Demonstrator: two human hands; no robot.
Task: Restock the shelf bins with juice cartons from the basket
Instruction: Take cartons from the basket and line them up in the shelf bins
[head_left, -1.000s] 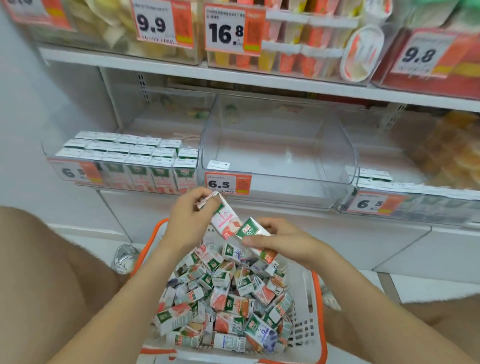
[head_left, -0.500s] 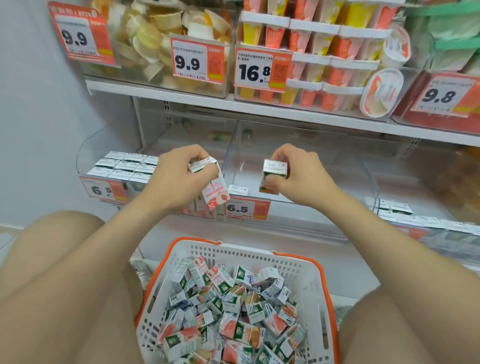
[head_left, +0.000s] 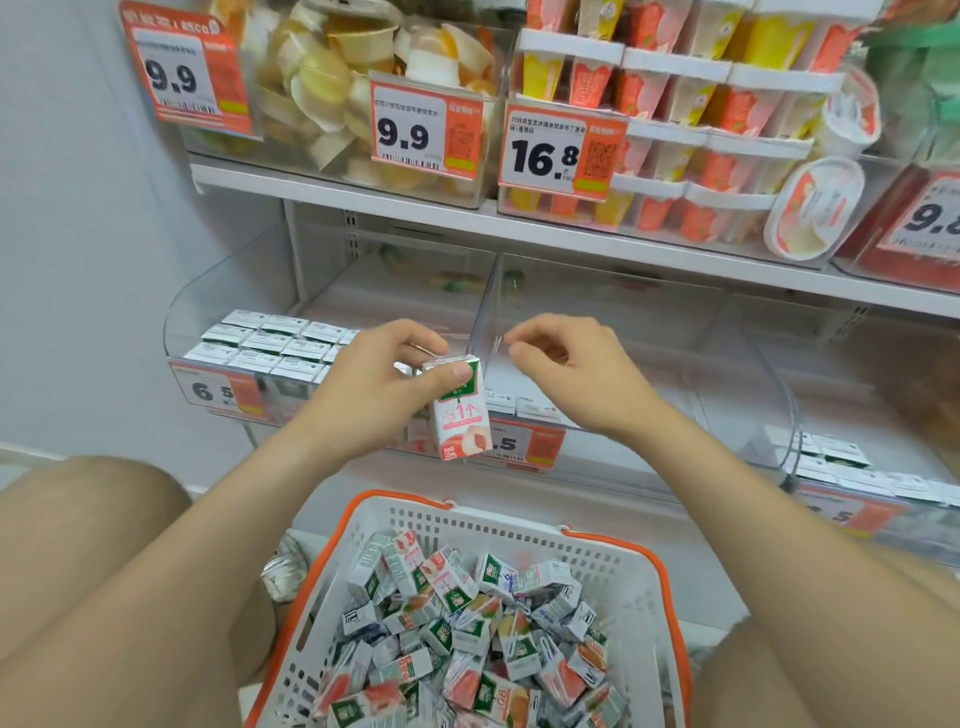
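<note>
carton (head_left: 460, 410) marked "1", price tag (head_left: 558, 150) "16.8"

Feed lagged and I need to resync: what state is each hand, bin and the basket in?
left hand: grips peach carton, roughly upright.
right hand: empty, fingers loosely curled.
left bin: partly stocked, neat rows.
middle bin: nearly bare, a few at front.
basket: heaped with loose cartons.
</note>
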